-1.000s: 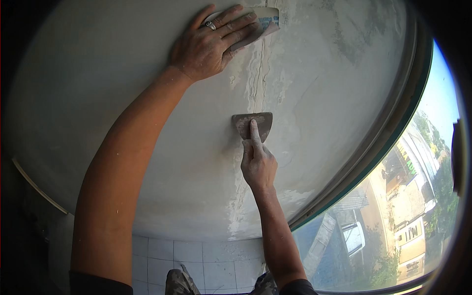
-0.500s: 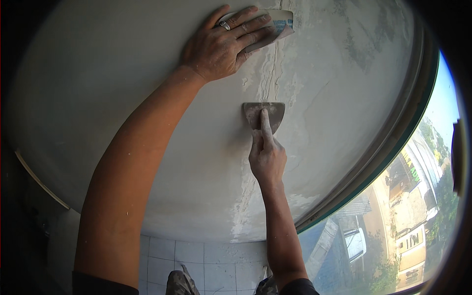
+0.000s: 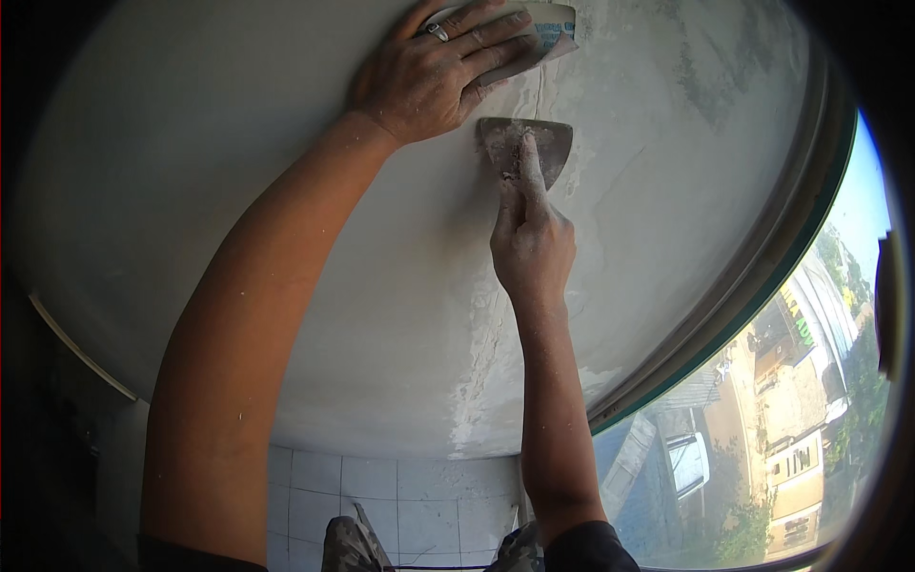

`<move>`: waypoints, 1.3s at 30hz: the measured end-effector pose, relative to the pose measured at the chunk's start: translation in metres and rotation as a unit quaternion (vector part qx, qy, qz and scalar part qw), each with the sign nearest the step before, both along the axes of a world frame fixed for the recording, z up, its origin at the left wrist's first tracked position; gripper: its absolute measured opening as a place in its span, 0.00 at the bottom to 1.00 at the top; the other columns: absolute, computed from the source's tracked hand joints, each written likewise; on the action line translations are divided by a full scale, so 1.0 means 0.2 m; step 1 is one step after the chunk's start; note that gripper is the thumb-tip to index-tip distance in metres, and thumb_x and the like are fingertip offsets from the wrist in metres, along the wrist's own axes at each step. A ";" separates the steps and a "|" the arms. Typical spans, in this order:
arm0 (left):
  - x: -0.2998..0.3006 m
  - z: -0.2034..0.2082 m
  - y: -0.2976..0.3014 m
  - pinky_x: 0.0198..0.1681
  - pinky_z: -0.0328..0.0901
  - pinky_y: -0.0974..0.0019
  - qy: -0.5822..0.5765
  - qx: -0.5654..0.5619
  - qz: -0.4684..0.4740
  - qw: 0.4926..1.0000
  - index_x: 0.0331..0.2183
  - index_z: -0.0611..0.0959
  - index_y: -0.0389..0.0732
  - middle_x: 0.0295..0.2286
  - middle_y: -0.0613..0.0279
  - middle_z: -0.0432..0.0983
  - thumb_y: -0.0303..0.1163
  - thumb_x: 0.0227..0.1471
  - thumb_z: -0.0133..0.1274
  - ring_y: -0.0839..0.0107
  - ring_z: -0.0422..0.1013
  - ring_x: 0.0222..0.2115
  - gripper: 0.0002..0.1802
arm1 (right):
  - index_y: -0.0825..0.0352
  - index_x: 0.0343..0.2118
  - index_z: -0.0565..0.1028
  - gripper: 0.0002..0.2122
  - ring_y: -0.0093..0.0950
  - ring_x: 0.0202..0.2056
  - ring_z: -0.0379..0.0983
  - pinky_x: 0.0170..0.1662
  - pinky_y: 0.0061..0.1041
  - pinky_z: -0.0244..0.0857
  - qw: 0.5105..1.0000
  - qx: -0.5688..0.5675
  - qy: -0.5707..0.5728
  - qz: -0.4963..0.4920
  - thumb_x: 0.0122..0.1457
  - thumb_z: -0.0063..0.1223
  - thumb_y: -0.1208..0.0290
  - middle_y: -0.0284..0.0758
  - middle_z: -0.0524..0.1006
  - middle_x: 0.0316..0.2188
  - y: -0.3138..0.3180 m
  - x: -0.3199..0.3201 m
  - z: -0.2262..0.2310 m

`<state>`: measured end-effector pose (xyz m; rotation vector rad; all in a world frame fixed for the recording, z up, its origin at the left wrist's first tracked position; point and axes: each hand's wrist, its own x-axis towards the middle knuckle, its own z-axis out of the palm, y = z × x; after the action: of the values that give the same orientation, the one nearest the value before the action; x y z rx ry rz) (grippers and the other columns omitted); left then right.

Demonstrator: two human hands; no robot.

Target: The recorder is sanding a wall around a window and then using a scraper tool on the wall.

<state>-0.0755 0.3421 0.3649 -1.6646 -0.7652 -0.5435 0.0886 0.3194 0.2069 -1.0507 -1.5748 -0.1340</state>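
Observation:
My right hand (image 3: 534, 246) grips a putty knife (image 3: 551, 148), its index finger stretched along the broad, dusty metal blade. The blade lies against the grey wall (image 3: 381, 286), over a rough cracked line (image 3: 488, 334) running up and down. Higher up and to the left, my left hand (image 3: 429, 81) holds a curled sheet of sandpaper (image 3: 555, 29) against the wall with spread fingers. Blue print marks the back of the sheet. A ring (image 3: 437, 31) sits on one finger, and pale dust coats both hands. The knife's handle is hidden in my palm.
A window (image 3: 724, 448) with a dark green-edged frame (image 3: 829, 200) borders the wall on the right; a street shows through it. Pale floor tiles (image 3: 370, 477) and my camouflage-patterned trousers (image 3: 348, 548) appear below. Darker mottled patches (image 3: 701, 76) mark the wall at upper right.
My right hand has slid the putty knife up the wall along the cracked line, closer to the sandpaper. My left hand and the sheet appear slightly higher in view.

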 end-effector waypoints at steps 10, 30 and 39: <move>-0.02 -0.02 0.02 0.70 0.44 0.53 -0.022 0.033 -0.037 0.999 0.59 0.72 0.62 0.62 0.80 0.63 0.44 0.56 0.55 0.76 0.55 0.65 0.29 | 0.50 0.65 0.64 0.26 0.34 0.19 0.75 0.23 0.34 0.66 1.000 0.008 -0.007 0.004 0.64 0.50 0.68 0.37 0.79 0.21 0.01 -0.01 -0.02; -0.04 -1.29 -0.07 0.70 0.38 0.47 0.008 -0.164 0.009 0.986 0.57 0.77 0.61 0.60 0.84 0.66 0.34 0.61 0.45 0.79 0.56 0.64 0.23 | 0.49 0.64 0.66 0.24 0.51 0.28 0.77 0.30 0.47 0.69 0.925 -0.378 -0.004 0.032 0.64 0.50 0.63 0.49 0.79 0.25 -0.78 0.40 -1.34; 0.11 0.30 0.02 0.68 0.48 0.50 -0.120 0.177 0.082 0.973 0.56 0.77 0.43 0.60 0.69 0.68 0.25 0.54 0.51 0.68 0.58 0.64 0.26 | 0.51 0.65 0.64 0.26 0.52 0.28 0.77 0.30 0.45 0.68 0.941 -0.337 0.019 -0.026 0.64 0.51 0.68 0.51 0.79 0.28 -0.72 0.64 -1.12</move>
<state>-0.0541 0.3465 0.4248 -1.2087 -0.9135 -0.7267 0.2170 0.1759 -0.0175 -1.6090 -1.5921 0.4210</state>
